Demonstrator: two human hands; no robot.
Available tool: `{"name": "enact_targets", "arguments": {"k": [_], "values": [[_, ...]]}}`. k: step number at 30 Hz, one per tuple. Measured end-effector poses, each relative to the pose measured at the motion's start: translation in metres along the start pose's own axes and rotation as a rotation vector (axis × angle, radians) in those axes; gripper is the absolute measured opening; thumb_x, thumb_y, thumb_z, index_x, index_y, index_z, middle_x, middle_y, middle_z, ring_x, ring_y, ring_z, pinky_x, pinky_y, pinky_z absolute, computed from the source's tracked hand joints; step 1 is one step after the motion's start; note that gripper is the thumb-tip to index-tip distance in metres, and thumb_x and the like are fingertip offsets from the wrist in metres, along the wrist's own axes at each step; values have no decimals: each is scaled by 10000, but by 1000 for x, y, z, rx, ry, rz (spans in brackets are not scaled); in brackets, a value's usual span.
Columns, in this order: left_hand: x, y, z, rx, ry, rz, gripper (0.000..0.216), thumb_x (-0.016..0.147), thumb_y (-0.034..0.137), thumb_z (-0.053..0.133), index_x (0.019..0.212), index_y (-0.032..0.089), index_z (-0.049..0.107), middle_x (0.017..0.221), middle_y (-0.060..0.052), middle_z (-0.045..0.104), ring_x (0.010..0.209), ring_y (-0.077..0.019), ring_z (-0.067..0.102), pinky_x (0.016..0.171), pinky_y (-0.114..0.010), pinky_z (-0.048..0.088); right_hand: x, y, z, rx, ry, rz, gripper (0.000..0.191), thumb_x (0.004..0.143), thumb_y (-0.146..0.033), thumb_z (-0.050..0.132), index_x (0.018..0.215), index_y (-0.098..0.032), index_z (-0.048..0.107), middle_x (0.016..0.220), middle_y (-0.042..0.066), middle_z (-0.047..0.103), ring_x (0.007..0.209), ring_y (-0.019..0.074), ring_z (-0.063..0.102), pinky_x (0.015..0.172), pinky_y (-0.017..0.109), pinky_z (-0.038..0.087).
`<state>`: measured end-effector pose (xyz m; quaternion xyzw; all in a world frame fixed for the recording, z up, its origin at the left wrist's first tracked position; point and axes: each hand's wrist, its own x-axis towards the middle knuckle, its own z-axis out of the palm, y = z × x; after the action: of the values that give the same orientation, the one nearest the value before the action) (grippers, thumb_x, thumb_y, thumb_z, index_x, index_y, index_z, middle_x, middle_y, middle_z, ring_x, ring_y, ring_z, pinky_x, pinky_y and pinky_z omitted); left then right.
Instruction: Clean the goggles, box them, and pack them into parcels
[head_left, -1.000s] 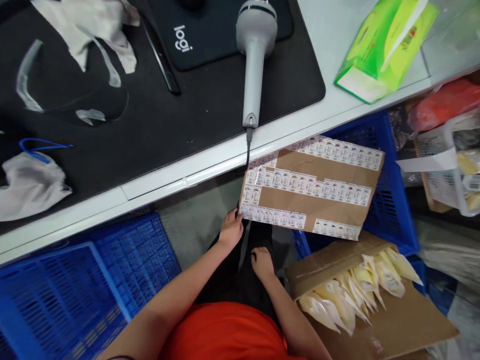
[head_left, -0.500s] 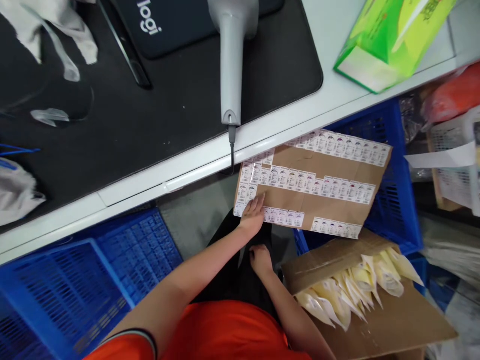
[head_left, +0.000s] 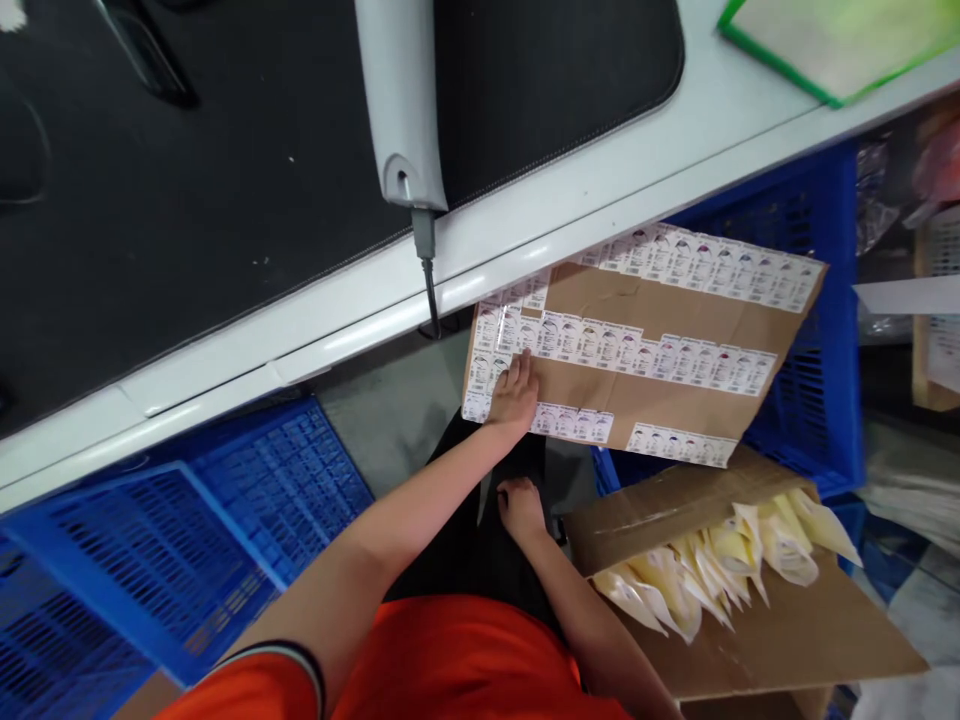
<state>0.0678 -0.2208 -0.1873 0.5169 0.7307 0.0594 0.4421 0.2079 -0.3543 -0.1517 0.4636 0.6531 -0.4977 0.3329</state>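
A brown cardboard sheet (head_left: pixel 667 400) with rows of small white printed labels slants beneath the table edge, its right part in front of a blue crate. My left hand (head_left: pixel 515 397) lies on the sheet's lower left part, fingers stretched out over the labels and the bare cardboard. Below it, my right hand (head_left: pixel 521 507) rests on my dark-trousered leg with its fingers curled in, and no object shows in it. Nearest on that side is an open cardboard box (head_left: pixel 780 640) with several pale yellow paper-like packets (head_left: pixel 720 560) inside.
A grey handheld scanner (head_left: pixel 405 110) lies on the black mat (head_left: pixel 285 200), its cable hanging over the white table edge (head_left: pixel 360 315). One blue crate (head_left: pixel 825 400) stands behind the sheet, others (head_left: pixel 172 560) at lower left. A green and white package (head_left: pixel 847 50) sits at upper right.
The view has moved closer to the table edge, so the scanner looks larger and higher up. My left hand has slid slightly upward on the sheet; my right hand stays on my leg.
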Motion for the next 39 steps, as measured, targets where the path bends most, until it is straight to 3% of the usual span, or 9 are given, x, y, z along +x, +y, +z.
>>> {"name": "enact_targets", "arguments": {"k": [4, 8, 16, 19, 24, 27, 29, 33, 39], "values": [[3, -1, 5, -32, 8, -5, 442, 913, 113, 428, 1320, 157, 593, 1672, -84, 243, 1548, -315, 174, 1235, -522, 224, 2, 0, 6, 2, -15, 3, 257, 908, -169, 536, 1050, -193, 748, 1087, 93, 728, 1114, 248, 591, 952, 330, 410], [6, 3, 2, -25, -29, -30, 418, 914, 115, 444, 1306, 104, 589, 1675, -134, 209, 1545, -341, 174, 1240, -532, 205, 2, 0, 4, 10, -4, 8, 250, 922, -185, 528, 1047, -206, 743, 1084, 87, 725, 1119, 248, 574, 951, 340, 397], [0, 9, -8, 265, -67, -34, 424, 921, 135, 444, 1324, 85, 565, 1669, -157, 218, 1522, -322, 246, 1210, -498, 300, 1, -1, -5, 63, 60, 5, 226, 919, -181, 541, 1022, -222, 738, 1056, 52, 737, 1082, 226, 591, 936, 318, 383], [2, 3, -12, 255, 29, -38, 399, 924, 159, 462, 1300, 94, 577, 1652, -170, 257, 1495, -348, 293, 1202, -516, 310, 1, -2, -5, 71, 70, -1, 231, 921, -174, 534, 1000, -222, 745, 1041, 51, 744, 1069, 225, 601, 928, 315, 386], [12, -28, -24, 128, 316, -110, 334, 906, 235, 546, 1222, 137, 592, 1580, -176, 374, 1436, -369, 359, 1188, -535, 323, 0, 1, -3, 101, 73, -1, 231, 919, -165, 534, 998, -220, 744, 1045, 48, 747, 1087, 222, 598, 948, 317, 385], [24, -55, -29, 8, 490, -231, 489, 887, 321, 607, 1315, 108, 502, 1490, -223, 459, 1387, -374, 414, 1167, -551, 331, -1, 4, -1, 120, 85, 0, 220, 917, -167, 538, 978, -225, 742, 1028, 41, 746, 1078, 222, 595, 949, 321, 385], [34, -70, -32, -66, 530, -309, 667, 863, 413, 654, 1389, 77, 417, 1443, -253, 494, 1363, -379, 448, 1159, -545, 337, -1, 6, 1, 123, 88, -4, 216, 918, -171, 538, 972, -227, 740, 1016, 38, 745, 1067, 222, 594, 944, 323, 385], [50, -84, -42, -180, 463, -443, 973, 768, 557, 746, 1475, 69, 289, 1416, -275, 516, 1350, -389, 489, 1135, -519, 372, 0, 10, 4, 117, 74, -6, 214, 921, -171, 535, 972, -226, 735, 1012, 35, 744, 1062, 220, 594, 934, 319, 384], [57, -70, -46, -173, 428, -500, 1162, 643, 619, 832, 1504, 87, 260, 1424, -275, 501, 1370, -431, 453, 1148, -562, 344, 1, 11, 3, 126, 64, 10, 218, 921, -165, 535, 965, -229, 739, 1010, 34, 748, 1067, 215, 597, 937, 313, 382]]}}
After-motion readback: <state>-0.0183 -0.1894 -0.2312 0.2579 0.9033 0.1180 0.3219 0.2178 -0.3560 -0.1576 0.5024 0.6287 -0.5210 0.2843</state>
